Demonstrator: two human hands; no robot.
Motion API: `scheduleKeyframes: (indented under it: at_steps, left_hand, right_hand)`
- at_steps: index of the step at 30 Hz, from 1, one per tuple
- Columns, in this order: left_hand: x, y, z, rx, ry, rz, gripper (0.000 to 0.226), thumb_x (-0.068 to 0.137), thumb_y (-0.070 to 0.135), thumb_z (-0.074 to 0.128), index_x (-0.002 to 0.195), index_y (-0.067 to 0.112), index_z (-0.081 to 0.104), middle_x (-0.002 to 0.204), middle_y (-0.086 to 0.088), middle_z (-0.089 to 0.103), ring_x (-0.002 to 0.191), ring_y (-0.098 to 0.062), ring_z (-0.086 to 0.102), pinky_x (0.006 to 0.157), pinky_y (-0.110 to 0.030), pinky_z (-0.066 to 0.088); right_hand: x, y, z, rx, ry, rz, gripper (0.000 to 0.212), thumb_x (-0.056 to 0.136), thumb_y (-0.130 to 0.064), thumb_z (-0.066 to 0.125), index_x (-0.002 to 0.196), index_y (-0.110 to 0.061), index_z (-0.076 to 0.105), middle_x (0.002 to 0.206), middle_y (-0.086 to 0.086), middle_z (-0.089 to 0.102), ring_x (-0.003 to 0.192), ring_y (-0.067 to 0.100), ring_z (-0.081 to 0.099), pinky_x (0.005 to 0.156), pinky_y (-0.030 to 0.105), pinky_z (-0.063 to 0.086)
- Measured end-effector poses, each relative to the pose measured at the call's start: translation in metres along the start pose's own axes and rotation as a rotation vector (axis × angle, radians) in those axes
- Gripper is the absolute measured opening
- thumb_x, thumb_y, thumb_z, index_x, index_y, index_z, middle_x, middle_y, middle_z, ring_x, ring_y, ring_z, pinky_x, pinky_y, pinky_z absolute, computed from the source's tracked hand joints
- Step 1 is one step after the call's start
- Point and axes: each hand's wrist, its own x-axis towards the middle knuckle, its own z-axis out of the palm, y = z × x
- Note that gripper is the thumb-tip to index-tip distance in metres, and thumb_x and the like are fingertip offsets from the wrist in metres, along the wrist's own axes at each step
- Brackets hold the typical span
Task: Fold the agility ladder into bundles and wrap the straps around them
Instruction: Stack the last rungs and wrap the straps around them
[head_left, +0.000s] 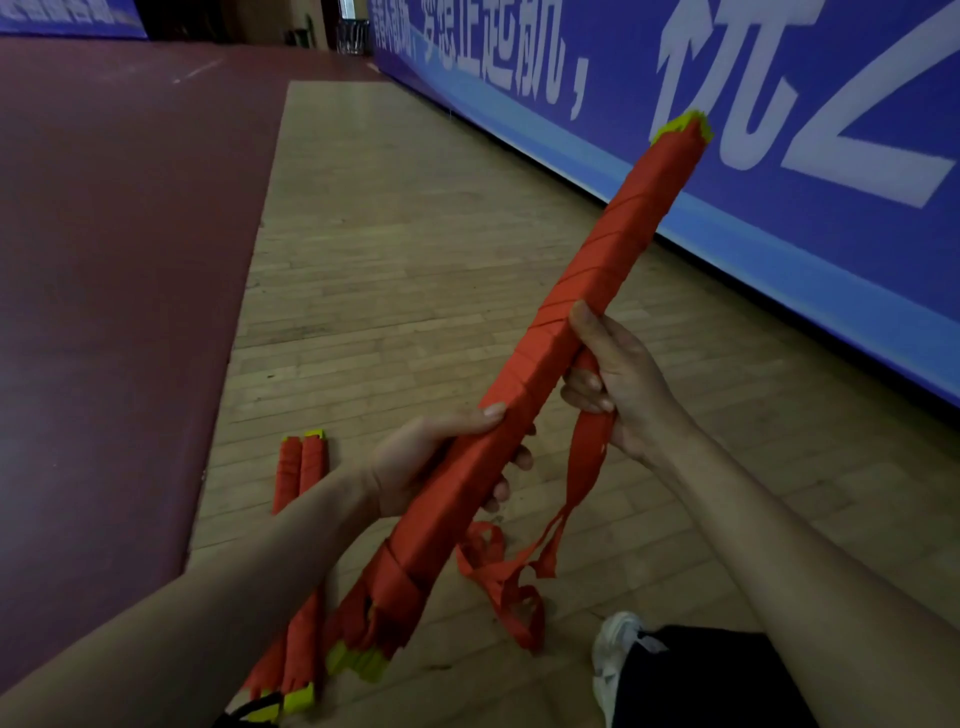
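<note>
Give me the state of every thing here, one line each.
Held bundle: strap-wrapped, tilted up off the floor.
Loose strap: unwound, dangling in loops.
Left hand: grips the bundle's lower part.
Right hand: holds the loose strap, thumb on the bundle.
Floor bundles: wrapped, lying flat.

Light: dim, even, indoor.
Sheen: pale patch on the far wooden floor (363, 171).
Distortion: the blue banner (810, 244) bows along its lower edge, wide-angle.
Sharpness: soft overall, blurrier at the bottom.
</note>
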Motion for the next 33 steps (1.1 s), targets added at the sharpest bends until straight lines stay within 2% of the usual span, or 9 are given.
scheduleKeyframes:
  at_steps: [4, 9, 14, 16, 20, 25, 27, 29, 33]
  left_hand:
    - [-0.001, 0.003, 0.008, -0.042, 0.066, 0.029, 0.039, 0.079, 0.035, 0.066, 0.105, 0.009, 0.055, 0.079, -0.002, 0.066, 0.052, -0.013, 0.058, 0.047, -0.024, 0.051]
    - [0.001, 0.001, 0.000, 0.029, 0.038, 0.082, 0.063, 0.060, 0.042, 0.086, 0.101, 0.009, 0.051, 0.080, -0.004, 0.062, 0.051, -0.012, 0.052, 0.045, -0.023, 0.046]
    - [0.000, 0.003, 0.005, 0.090, 0.118, 0.129, 0.066, 0.053, 0.042, 0.090, 0.098, 0.008, 0.054, 0.079, -0.008, 0.064, 0.050, -0.016, 0.055, 0.045, -0.024, 0.047]
    - [0.000, 0.005, 0.007, 0.135, 0.170, 0.154, 0.058, 0.057, 0.038, 0.087, 0.095, 0.008, 0.055, 0.077, -0.009, 0.065, 0.048, -0.017, 0.055, 0.044, -0.024, 0.047]
    - [-0.002, 0.011, 0.009, 0.200, 0.255, 0.195, 0.023, 0.078, 0.026, 0.068, 0.092, 0.012, 0.056, 0.076, -0.010, 0.064, 0.048, -0.018, 0.054, 0.043, -0.024, 0.046]
    - [-0.005, 0.013, 0.008, 0.227, 0.316, 0.196, 0.023, 0.081, 0.019, 0.071, 0.096, 0.011, 0.056, 0.074, -0.009, 0.065, 0.047, -0.018, 0.054, 0.042, -0.023, 0.047]
    - [-0.005, 0.013, 0.009, 0.250, 0.316, 0.201, 0.023, 0.082, 0.018, 0.070, 0.099, 0.009, 0.057, 0.076, -0.010, 0.065, 0.048, -0.019, 0.055, 0.043, -0.024, 0.048]
    - [-0.005, 0.012, 0.009, 0.253, 0.327, 0.205, 0.025, 0.080, 0.019, 0.064, 0.101, 0.008, 0.057, 0.076, -0.011, 0.065, 0.048, -0.020, 0.055, 0.043, -0.024, 0.048]
    - [-0.004, 0.012, 0.008, 0.248, 0.352, 0.217, 0.026, 0.081, 0.021, 0.069, 0.101, 0.010, 0.058, 0.077, -0.011, 0.066, 0.049, -0.020, 0.056, 0.044, -0.025, 0.049]
  right_hand:
    - [0.005, -0.001, -0.010, -0.061, -0.013, 0.048, 0.029, 0.078, -0.040, 0.061, 0.078, -0.013, 0.051, 0.043, -0.004, 0.039, 0.030, 0.003, 0.028, 0.035, 0.017, 0.017]
    - [0.004, -0.006, -0.022, -0.248, -0.035, 0.129, 0.033, 0.076, -0.041, 0.065, 0.087, -0.009, 0.062, 0.058, 0.003, 0.048, 0.036, 0.005, 0.035, 0.036, 0.017, 0.027]
    - [0.001, -0.013, -0.026, -0.336, -0.078, 0.166, 0.036, 0.082, -0.042, 0.060, 0.091, -0.007, 0.063, 0.050, 0.001, 0.045, 0.037, 0.008, 0.036, 0.039, 0.018, 0.029]
    - [-0.001, -0.014, -0.028, -0.390, -0.112, 0.181, 0.035, 0.090, -0.040, 0.055, 0.095, -0.006, 0.064, 0.051, 0.000, 0.047, 0.039, 0.009, 0.039, 0.041, 0.020, 0.032]
    - [-0.004, -0.017, -0.035, -0.469, -0.172, 0.237, 0.027, 0.099, -0.024, 0.048, 0.096, -0.006, 0.068, 0.063, 0.003, 0.059, 0.049, 0.009, 0.053, 0.048, 0.019, 0.044]
    - [-0.004, -0.016, -0.035, -0.552, -0.132, 0.277, 0.012, 0.091, -0.020, 0.062, 0.090, -0.011, 0.069, 0.071, 0.001, 0.070, 0.063, 0.008, 0.065, 0.054, 0.020, 0.051]
    - [-0.004, -0.014, -0.033, -0.579, -0.085, 0.252, 0.007, 0.084, -0.015, 0.070, 0.090, -0.012, 0.068, 0.069, 0.001, 0.070, 0.062, 0.006, 0.066, 0.052, 0.018, 0.050]
    - [-0.004, -0.013, -0.031, -0.566, -0.029, 0.220, 0.015, 0.079, -0.011, 0.074, 0.093, -0.011, 0.069, 0.068, 0.002, 0.069, 0.058, 0.007, 0.065, 0.049, 0.017, 0.048]
    - [-0.007, -0.012, -0.027, -0.614, -0.005, 0.165, 0.018, 0.078, -0.021, 0.076, 0.090, -0.012, 0.068, 0.061, -0.002, 0.058, 0.046, 0.005, 0.053, 0.042, 0.018, 0.042]
